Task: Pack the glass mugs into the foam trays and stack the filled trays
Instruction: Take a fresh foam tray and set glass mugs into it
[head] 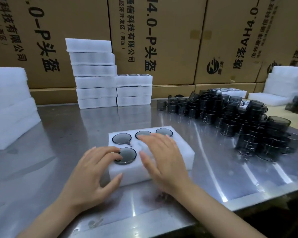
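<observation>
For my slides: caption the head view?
Both hands rest on a foam tray holding smoky glass mugs.

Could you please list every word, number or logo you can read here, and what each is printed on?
"4.0-P头盔": brown cardboard carton, back left.
"信科技有限公司" and "(西区)": brown cardboard carton, back centre.
"AH4.0": brown cardboard carton, back right, above a round black logo; other characters too blurred.
White foam trays: no text.
</observation>
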A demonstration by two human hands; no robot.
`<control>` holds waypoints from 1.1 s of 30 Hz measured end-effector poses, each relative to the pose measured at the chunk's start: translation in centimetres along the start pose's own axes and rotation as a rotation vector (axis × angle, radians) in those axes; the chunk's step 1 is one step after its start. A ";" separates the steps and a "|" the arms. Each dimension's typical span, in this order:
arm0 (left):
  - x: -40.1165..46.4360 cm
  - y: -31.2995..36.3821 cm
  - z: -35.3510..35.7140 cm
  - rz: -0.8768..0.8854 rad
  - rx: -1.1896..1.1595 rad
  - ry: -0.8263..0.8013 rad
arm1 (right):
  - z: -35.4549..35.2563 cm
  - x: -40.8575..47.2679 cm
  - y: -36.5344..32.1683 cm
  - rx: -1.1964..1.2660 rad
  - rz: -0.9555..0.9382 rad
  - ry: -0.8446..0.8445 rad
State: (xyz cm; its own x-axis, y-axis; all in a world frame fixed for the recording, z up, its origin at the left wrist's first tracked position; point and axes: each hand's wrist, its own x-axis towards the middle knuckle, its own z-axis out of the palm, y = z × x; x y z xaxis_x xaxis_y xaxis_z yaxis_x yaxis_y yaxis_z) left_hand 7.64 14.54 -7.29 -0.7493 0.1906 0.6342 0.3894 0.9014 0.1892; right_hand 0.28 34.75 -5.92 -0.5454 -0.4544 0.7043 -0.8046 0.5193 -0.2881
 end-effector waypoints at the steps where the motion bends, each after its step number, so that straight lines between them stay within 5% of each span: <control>1: 0.1 -0.1 0.1 0.001 0.006 0.005 | -0.5 0.3 1.0 0.052 0.082 0.121; 6: 0.2 -0.7 0.8 0.030 0.032 0.014 | -3.1 0.8 9.0 0.156 0.670 0.403; 9: 0.5 -1.0 1.0 0.035 0.031 0.022 | -4.6 0.2 12.7 -0.052 0.803 0.427; 15: 0.9 -1.4 1.5 0.013 0.029 0.048 | -4.7 -1.2 15.9 -0.658 0.928 -0.013; 28: 3.1 -2.1 3.1 -0.076 0.090 0.061 | -3.4 -0.1 14.5 -0.663 0.543 0.011; 33: 3.2 -2.2 3.6 -0.105 0.092 0.039 | -3.7 0.0 14.3 -0.686 0.578 -0.027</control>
State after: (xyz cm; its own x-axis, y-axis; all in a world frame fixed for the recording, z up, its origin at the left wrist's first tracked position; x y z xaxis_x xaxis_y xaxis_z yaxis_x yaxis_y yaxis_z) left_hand 2.47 14.60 -8.32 -0.7616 0.0799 0.6431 0.2577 0.9479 0.1874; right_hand -10.38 44.87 -7.64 -0.8342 -0.0003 0.5514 -0.0903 0.9866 -0.1362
